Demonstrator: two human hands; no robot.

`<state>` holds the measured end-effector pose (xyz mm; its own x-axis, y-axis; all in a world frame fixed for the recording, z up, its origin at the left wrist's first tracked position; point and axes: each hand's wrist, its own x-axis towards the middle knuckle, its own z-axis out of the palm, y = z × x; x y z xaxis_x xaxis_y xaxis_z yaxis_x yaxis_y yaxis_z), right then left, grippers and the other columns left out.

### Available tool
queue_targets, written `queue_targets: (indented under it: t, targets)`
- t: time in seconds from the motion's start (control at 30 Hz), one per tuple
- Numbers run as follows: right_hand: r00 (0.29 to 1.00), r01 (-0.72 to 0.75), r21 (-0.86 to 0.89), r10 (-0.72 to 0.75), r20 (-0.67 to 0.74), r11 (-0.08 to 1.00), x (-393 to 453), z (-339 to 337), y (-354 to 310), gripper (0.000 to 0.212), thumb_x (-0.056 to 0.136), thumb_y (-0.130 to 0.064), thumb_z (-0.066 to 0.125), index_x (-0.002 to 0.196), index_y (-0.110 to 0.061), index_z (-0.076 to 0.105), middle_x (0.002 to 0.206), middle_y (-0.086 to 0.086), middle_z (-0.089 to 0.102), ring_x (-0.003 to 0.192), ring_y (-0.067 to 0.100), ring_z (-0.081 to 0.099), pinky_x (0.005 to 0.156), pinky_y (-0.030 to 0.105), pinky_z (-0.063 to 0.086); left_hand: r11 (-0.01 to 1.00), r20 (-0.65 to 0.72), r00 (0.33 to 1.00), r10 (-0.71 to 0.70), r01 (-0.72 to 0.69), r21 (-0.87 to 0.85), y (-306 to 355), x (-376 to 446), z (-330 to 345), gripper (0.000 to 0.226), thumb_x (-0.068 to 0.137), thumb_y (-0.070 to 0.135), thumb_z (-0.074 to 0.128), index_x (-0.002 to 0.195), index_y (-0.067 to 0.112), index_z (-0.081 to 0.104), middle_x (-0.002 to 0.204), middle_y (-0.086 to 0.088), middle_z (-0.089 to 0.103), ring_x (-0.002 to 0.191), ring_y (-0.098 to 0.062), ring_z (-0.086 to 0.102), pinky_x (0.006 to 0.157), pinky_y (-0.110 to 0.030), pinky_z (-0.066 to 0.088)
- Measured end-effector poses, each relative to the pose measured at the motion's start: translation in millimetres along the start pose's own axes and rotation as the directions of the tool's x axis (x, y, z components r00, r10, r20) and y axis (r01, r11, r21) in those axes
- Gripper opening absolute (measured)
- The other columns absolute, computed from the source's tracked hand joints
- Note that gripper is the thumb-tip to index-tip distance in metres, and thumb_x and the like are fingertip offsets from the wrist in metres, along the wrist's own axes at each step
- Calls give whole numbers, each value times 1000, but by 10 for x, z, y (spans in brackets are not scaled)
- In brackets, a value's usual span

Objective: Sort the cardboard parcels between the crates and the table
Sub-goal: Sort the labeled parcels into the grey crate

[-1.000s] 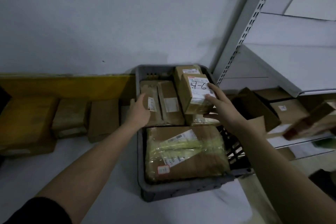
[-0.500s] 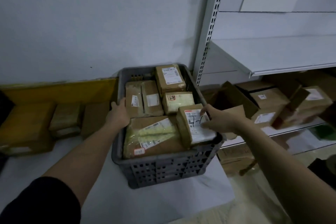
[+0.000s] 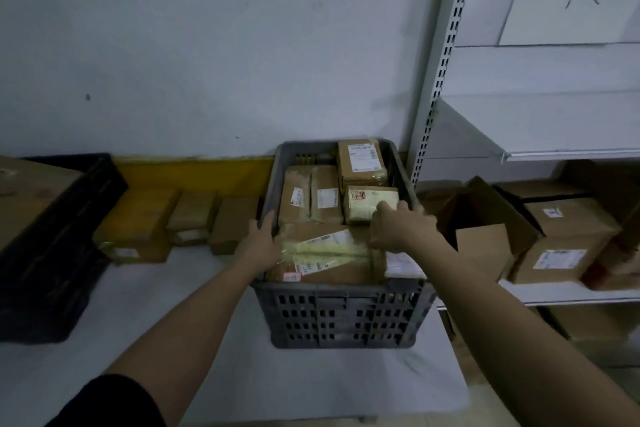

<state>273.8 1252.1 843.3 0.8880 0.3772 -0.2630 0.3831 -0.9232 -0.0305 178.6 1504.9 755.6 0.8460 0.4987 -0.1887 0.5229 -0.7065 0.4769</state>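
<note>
Head view: left hand point(image 3: 261, 242) grips grey crate point(image 3: 343, 317) rim, right hand point(image 3: 403, 230) on parcels

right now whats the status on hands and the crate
Left hand gripping grey crate left rim. Right hand down among the parcels at the right side, grip unclear. Crate packed full, big taped parcel in front. Nothing in the way.

The right hand point(image 3: 401, 229) covers most of the small parcel point(image 3: 403, 265); label print unreadable.
</note>
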Motion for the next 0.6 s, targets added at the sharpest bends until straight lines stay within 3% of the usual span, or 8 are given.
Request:
queue_targets:
  t: [0.1, 0.17, 0.23, 0.43, 0.53, 0.6]
  targets:
    - [989, 100, 58, -93, -116, 993, 43, -96, -260, 82, 94, -52, 55, 157, -27, 9, 162, 14, 14, 146, 44, 17, 110, 62, 32, 990, 6, 1000, 9, -9, -142, -63, -84, -119, 65, 102, 53, 34, 157, 36, 4, 164, -9, -1, 141, -37, 33, 107, -44, 36]
    - [930, 244, 138, -191, -315, 960, 82, -167, -577, 72, 97, -47, 52, 155, -23, 18, 158, 15, 25, 142, 41, 28, 106, 57, 40, 986, -66, 998, 15, -25, -164, -133, -123, -271, 62, 101, 56, 31, 157, 35, 13, 164, -9, 8, 144, -34, 29, 111, -44, 32]
    - [865, 385, 175, -287, -412, 906, 127, -207, -994, 60, 99, -42, 50, 149, -18, 29, 151, 14, 36, 135, 38, 36, 100, 51, 43, 987, -117, 993, 1, -19, -160, -280, -172, -475, 59, 101, 58, 30, 155, 36, 20, 162, -9, 17, 145, -35, 27, 114, -47, 30]
    - [800, 595, 227, -539, -266, 771, 260, -23, -2148, 54, 101, -42, 48, 146, -15, 36, 140, 12, 46, 127, 36, 44, 98, 46, 43, 987, -266, 954, -136, 106, -123, -1127, -258, -932, 58, 100, 57, 36, 151, 30, 33, 152, -11, 38, 136, -34, 38, 107, -50, 38]
    - [791, 610, 256, -595, -140, 750, 368, 178, -2630, 54, 101, -47, 46, 144, -15, 42, 139, 13, 48, 124, 38, 46, 100, 46, 44, 964, -272, 933, -237, 190, -185, -1664, -281, -947, 62, 97, 61, 40, 151, 31, 33, 153, -8, 36, 136, -32, 37, 107, -48, 38]
    - [790, 599, 285, -611, -58, 748, 473, 325, -2946, 47, 100, -50, 44, 131, -16, 54, 128, 12, 57, 115, 36, 54, 95, 46, 48, 951, -245, 927, -282, 237, -199, -1998, -226, -983, 67, 95, 65, 42, 152, 30, 32, 156, -6, 31, 139, -32, 32, 109, -50, 35]
